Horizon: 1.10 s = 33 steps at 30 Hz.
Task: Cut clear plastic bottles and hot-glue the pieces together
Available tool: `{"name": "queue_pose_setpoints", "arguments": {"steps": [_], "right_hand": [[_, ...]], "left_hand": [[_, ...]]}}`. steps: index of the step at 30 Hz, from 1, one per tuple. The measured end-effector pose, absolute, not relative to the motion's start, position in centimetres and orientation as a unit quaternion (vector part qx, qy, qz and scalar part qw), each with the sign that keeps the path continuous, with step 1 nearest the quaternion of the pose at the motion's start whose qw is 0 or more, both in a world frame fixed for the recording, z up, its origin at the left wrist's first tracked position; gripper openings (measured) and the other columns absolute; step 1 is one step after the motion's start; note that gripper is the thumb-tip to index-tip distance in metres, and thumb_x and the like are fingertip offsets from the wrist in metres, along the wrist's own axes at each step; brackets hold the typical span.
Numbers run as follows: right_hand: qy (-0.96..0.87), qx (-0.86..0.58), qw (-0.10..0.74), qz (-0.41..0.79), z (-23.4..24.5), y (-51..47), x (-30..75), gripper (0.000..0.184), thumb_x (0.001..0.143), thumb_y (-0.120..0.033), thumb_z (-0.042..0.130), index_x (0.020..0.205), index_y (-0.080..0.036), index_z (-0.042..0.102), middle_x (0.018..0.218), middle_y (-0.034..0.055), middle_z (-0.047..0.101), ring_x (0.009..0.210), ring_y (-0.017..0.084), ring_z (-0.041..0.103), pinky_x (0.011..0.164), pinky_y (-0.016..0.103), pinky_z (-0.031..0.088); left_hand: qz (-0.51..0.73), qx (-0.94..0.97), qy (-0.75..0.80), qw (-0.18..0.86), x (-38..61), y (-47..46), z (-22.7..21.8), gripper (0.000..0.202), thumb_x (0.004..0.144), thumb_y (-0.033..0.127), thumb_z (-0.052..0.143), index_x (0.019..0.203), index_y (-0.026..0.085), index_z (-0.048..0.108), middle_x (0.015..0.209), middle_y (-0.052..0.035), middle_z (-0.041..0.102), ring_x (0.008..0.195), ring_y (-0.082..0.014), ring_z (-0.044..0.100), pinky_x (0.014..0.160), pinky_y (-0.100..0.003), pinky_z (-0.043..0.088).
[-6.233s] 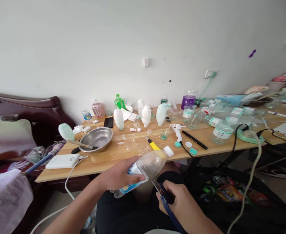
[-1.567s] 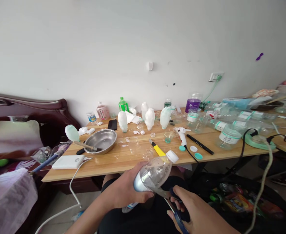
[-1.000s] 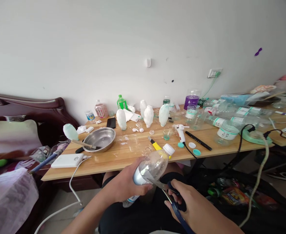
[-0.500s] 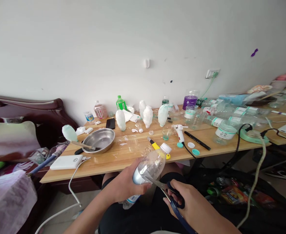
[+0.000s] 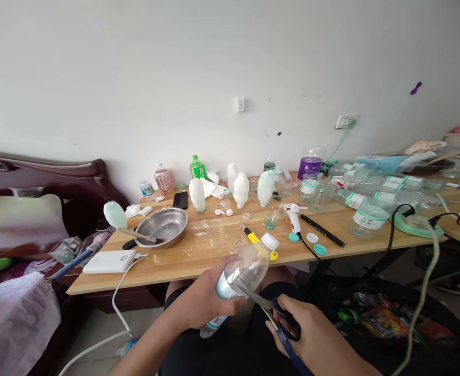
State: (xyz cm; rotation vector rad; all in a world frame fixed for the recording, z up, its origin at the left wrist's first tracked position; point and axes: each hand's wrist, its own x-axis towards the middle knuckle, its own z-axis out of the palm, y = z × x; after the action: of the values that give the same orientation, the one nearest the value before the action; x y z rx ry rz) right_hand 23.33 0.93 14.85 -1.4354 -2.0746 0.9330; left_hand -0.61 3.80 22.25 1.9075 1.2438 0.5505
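Note:
A clear plastic bottle (image 5: 249,265) with a white cap and a blue-white label is tilted over my lap, cap end toward the table. My left hand (image 5: 202,298) is wrapped round its labelled middle. In my right hand (image 5: 304,329) are dark-handled scissors (image 5: 256,298), their blades parted. One blade lies at the bottle's side just above the label; whether it has gone through the plastic I cannot tell. Behind the bottle, a yellow utility knife (image 5: 253,236) rests on the wooden table (image 5: 167,266).
A metal bowl (image 5: 166,225) with a brush stands left, near a white power bank (image 5: 109,261). Several white wrapped shapes (image 5: 241,190) stand mid-table. A glue gun (image 5: 294,216), a black pen (image 5: 323,230) and several empty bottles lie right, beside a green power strip (image 5: 406,224).
The whole view has shifted slightly, so everything sits a little further right. The bottle, scissors and both hands keep nearly the same grip and position relative to each other.

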Motion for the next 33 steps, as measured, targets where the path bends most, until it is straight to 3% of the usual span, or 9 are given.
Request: {"name": "queue_pose_setpoints", "arguments": {"steps": [12, 22, 29, 33], "right_hand": [[-0.767, -0.521, 0.199, 0.316, 15.8, 1.0, 23.4, 0.026, 0.084, -0.037, 0.053, 0.068, -0.024, 0.037, 0.065, -0.0011, 0.059, 0.057, 0.012, 0.051, 0.055, 0.022, 0.039], [-0.764, -0.512, 0.206, 0.334, 14.4, 0.5, 23.7, 0.019, 0.085, -0.032, 0.054, 0.073, -0.023, 0.043, 0.067, -0.0020, 0.061, 0.056, 0.011, 0.051, 0.054, 0.021, 0.037], [-0.746, -0.516, 0.185, 0.379, 14.5, 0.9, 23.3, 0.020, 0.078, -0.030, 0.060, 0.073, -0.023, 0.041, 0.070, -0.0004, 0.063, 0.057, 0.012, 0.055, 0.053, 0.019, 0.039], [-0.760, -0.521, 0.188, 0.341, 14.4, 1.4, 23.2, 0.022, 0.077, -0.029, 0.059, 0.068, -0.022, 0.040, 0.064, -0.0019, 0.060, 0.055, 0.011, 0.048, 0.052, 0.020, 0.036]], "left_hand": [[0.240, 0.747, 0.482, 0.389, -0.6, 3.7, 23.0, 0.073, 0.071, 0.026, 0.073, 0.138, 0.024, 0.045, 0.131, -0.0072, 0.062, 0.117, -0.0287, 0.057, 0.104, -0.041, 0.042], [0.222, 0.744, 0.523, 0.352, -0.1, 3.4, 22.5, 0.074, 0.070, 0.028, 0.073, 0.138, 0.028, 0.044, 0.128, -0.0059, 0.065, 0.113, -0.0295, 0.060, 0.099, -0.039, 0.045], [0.211, 0.741, 0.520, 0.368, 0.0, 3.7, 22.1, 0.075, 0.068, 0.024, 0.073, 0.137, 0.028, 0.044, 0.126, -0.0056, 0.066, 0.113, -0.0292, 0.061, 0.101, -0.039, 0.045], [0.218, 0.737, 0.527, 0.364, -0.2, 3.7, 22.2, 0.077, 0.068, 0.022, 0.073, 0.138, 0.027, 0.043, 0.126, -0.0061, 0.066, 0.112, -0.0289, 0.060, 0.101, -0.039, 0.045]]}}
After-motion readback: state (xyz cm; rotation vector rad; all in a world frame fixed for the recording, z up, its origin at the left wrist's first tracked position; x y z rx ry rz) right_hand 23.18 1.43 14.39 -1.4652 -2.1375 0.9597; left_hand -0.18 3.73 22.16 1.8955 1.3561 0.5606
